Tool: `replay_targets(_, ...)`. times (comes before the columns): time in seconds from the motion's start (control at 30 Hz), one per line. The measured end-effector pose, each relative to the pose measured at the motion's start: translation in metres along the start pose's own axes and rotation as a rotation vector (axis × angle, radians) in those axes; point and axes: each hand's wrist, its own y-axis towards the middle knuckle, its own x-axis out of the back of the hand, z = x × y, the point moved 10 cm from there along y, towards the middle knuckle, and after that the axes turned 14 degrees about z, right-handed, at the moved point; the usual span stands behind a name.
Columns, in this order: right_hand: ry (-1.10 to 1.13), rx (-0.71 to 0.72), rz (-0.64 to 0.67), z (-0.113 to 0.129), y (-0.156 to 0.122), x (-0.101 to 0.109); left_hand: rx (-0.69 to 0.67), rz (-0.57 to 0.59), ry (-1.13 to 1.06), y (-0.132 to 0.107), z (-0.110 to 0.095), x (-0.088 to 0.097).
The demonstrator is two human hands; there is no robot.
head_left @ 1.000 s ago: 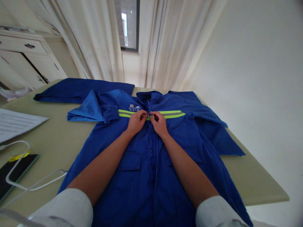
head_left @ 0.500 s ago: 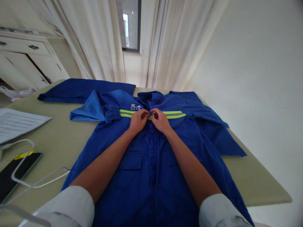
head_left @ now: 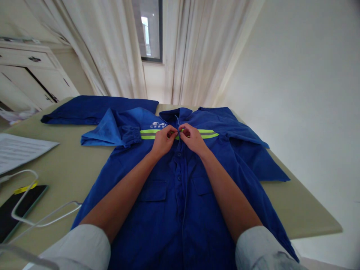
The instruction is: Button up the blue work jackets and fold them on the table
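Observation:
A blue work jacket (head_left: 165, 228) lies spread on the table, its collar at the far side and a yellow-green reflective stripe across the chest. My left hand (head_left: 165, 140) pinches the front placket at the stripe, just left of the middle. Opposite it, my right hand (head_left: 193, 138) pinches the placket's other edge, thumb and fingertips together. The fingertips of both hands nearly meet and hide what is between them. Below them, dark buttons (head_left: 179, 178) show along the part-open placket. One sleeve (head_left: 107, 131) is folded over onto the left chest.
Folded blue cloth (head_left: 92, 107) lies at the table's far left. A printed sheet (head_left: 24, 152), a black phone (head_left: 21, 213) and a white cable (head_left: 56, 219) are on the table (head_left: 75, 168) at left. A white wall (head_left: 303, 112) stands right, curtains (head_left: 197, 48) behind.
The view has shifted slightly. Both hands stay at the chest stripe, with fingertips moving a little on the placket edges. The jacket lies as before.

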Motion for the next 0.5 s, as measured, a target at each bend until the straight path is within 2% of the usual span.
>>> replay_targets(0.2, -0.112, 0.002, 0.064, 0.01, -0.001, 0.004, 0.02, 0.06, 0.011, 0.004, -0.001, -0.001)
replay_targets(0.5, -0.242, 0.005, 0.018, 0.021, -0.003, 0.009, 0.028, 0.05, -0.119, 0.007, -0.001, 0.001)
